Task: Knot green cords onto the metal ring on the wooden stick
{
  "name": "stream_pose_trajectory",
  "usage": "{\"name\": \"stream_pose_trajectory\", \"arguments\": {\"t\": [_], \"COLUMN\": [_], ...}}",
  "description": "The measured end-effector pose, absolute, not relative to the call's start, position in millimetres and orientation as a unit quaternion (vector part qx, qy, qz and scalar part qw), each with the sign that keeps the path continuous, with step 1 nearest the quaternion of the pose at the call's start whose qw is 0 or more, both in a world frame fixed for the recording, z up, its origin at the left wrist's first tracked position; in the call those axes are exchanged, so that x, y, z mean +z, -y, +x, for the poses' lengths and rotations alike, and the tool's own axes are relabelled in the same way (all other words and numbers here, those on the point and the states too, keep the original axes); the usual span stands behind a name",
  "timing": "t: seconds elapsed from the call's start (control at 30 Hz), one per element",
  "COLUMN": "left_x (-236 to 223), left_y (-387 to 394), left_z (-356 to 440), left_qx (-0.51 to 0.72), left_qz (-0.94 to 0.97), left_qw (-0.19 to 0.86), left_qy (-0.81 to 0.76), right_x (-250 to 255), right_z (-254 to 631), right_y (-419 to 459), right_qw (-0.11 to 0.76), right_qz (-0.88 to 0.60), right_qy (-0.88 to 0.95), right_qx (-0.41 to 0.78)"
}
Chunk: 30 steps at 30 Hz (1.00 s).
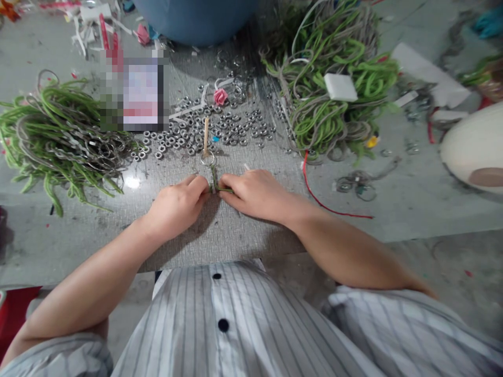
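My left hand [183, 201] and my right hand [251, 191] meet near the table's front edge, fingers pinched. Between them runs a thin green and grey cord [214, 180], its strands gripped from both sides. The cord leads up to a metal ring [207, 157], which sits around the foot of a small wooden peg [206, 135]. A small metal nut appears to sit on the cord between my fingertips, though the fingers partly hide it. Just beyond the peg, many loose metal nuts [181, 141] lie scattered.
Heaps of green and grey cords lie at left [58, 141] and right [334, 110]. A phone-like screen [140, 94], a pink rose [220, 96] and a blue tub [200, 21] stand farther back. A red cord [326, 207] lies at right, near a white rounded object [477, 146].
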<state>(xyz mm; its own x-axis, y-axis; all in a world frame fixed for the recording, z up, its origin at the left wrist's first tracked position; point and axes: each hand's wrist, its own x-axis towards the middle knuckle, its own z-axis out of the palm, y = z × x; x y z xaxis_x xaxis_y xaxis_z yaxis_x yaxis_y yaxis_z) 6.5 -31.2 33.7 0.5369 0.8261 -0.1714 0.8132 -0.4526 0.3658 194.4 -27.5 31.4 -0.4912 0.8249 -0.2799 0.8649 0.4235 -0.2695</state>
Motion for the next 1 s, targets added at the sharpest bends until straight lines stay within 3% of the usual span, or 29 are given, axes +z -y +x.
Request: {"name": "stream_pose_trajectory", "arguments": {"t": [1.0], "left_x": [40.6], "left_y": [29.7], "left_z": [11.3], "left_qx": [-0.108], "left_qz": [0.807], "left_qw": [0.174], "left_qy": [-0.555], "right_x": [34.5], "right_z": [189.7], "right_y": [29.1], "right_qw": [0.071], "right_qz": [0.499], "right_qy": [-0.838], "right_qx": [-0.209]}}
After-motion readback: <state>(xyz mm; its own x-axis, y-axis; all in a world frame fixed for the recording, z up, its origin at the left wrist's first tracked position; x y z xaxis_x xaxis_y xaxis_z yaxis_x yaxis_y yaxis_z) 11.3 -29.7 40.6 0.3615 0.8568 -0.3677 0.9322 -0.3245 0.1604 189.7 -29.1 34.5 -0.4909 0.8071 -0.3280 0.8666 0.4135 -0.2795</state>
